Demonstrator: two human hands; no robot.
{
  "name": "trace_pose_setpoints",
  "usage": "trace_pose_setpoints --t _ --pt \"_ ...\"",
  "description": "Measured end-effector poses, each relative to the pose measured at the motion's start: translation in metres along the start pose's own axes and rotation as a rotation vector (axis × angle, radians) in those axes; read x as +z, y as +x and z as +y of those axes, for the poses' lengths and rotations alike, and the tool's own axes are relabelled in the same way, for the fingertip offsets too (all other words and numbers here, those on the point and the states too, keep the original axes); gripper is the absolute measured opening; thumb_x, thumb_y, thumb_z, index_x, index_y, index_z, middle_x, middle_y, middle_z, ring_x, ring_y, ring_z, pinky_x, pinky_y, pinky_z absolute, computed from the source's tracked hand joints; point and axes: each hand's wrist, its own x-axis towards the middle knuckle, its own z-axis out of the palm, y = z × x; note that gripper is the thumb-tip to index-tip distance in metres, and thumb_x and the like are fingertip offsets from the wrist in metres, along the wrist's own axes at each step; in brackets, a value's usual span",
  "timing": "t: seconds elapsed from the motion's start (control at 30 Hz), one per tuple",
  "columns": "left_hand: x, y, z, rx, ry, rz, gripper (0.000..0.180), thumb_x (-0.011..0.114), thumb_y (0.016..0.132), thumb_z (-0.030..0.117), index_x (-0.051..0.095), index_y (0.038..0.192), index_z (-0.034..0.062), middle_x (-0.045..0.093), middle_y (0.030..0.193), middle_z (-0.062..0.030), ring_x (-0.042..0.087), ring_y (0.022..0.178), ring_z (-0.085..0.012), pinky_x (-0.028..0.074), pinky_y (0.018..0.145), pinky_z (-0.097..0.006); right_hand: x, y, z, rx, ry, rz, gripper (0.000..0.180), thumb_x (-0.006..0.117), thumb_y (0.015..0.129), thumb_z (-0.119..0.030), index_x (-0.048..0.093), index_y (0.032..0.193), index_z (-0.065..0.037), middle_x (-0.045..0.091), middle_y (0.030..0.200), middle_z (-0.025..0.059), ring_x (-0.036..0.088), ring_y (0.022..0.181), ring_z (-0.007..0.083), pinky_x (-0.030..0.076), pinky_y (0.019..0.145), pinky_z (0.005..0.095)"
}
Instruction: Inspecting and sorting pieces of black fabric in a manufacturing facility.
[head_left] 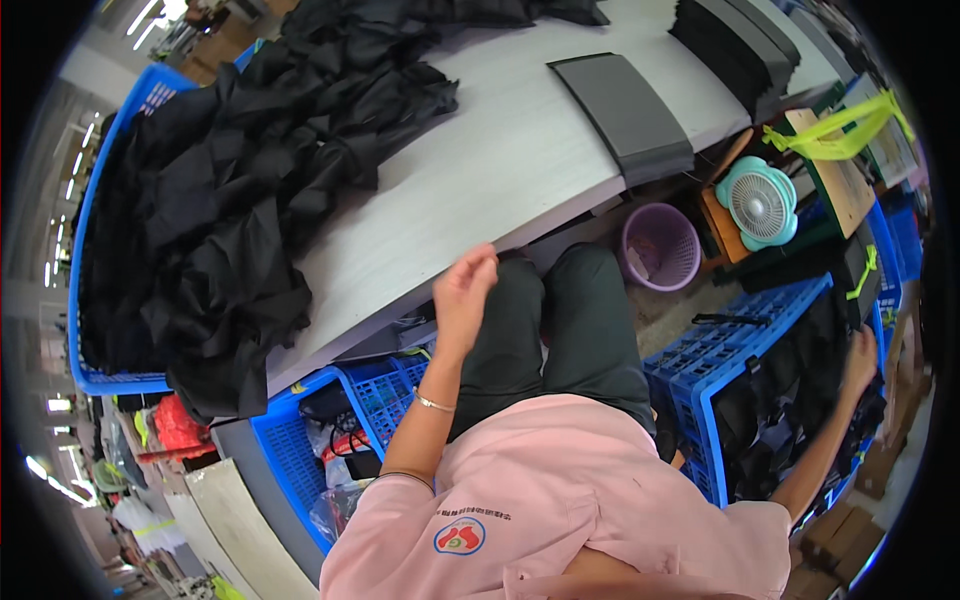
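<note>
My left hand (467, 300) is raised at the near edge of the grey-white table (440, 200), above my lap. Its fingers curl in together, and no object shows in them. My right hand (858, 365) reaches far out to the right, at the far side of a blue plastic crate (708, 400). Black fabric pieces (790, 400) fill that crate, next to my right forearm. The right fingers are small and blurred, so their grip is unclear. A flat dark grey panel (630, 115) lies on the table's right part.
A heap of black fabric (240, 180) spills from a large blue crate (95, 240) onto the table. A stack of dark panels (735, 50) sits at the back right. A purple basket (660, 247), a turquoise fan (760, 203) and another blue crate (290, 450) stand nearby.
</note>
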Motion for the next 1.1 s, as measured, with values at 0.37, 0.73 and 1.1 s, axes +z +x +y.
trace_pose_setpoints --t 0.37,0.73,1.1 --pt "-0.101 0.165 0.028 0.487 0.603 1.024 0.085 0.067 0.077 -0.004 0.030 0.152 0.0053 0.019 0.157 -0.0290 0.026 0.141 -0.0472 0.025 0.115 -0.051 0.108 -0.190 -0.520 -1.089 0.442 -0.263 0.032 0.061 0.082 -0.006 0.065 0.113 -0.003 0.059 0.130 0.0155 0.060 0.110 0.0309 0.046 0.100 0.0417" --pt "-0.062 0.050 0.061 0.688 0.591 0.584 0.048 0.057 0.068 -0.016 0.074 0.107 0.0059 0.062 0.120 -0.0115 0.060 0.112 -0.0273 0.049 0.097 -0.034 0.061 -0.213 -0.638 -1.301 0.945 -0.054 0.034 0.063 0.080 -0.004 0.064 0.114 0.001 0.064 0.119 0.0189 0.065 0.104 0.0325 0.056 0.086 0.0386" --pt "0.021 -0.030 0.060 0.641 0.392 -0.058 0.043 0.069 0.065 -0.011 0.075 0.104 0.0074 0.063 0.091 -0.0093 0.064 0.082 -0.0265 0.051 0.070 -0.034 0.116 -0.236 -0.613 -0.322 1.660 -0.900 0.008 0.064 0.089 -0.008 0.057 0.092 -0.005 0.065 0.089 0.0049 0.063 0.077 0.0157 0.046 0.058 0.0328"
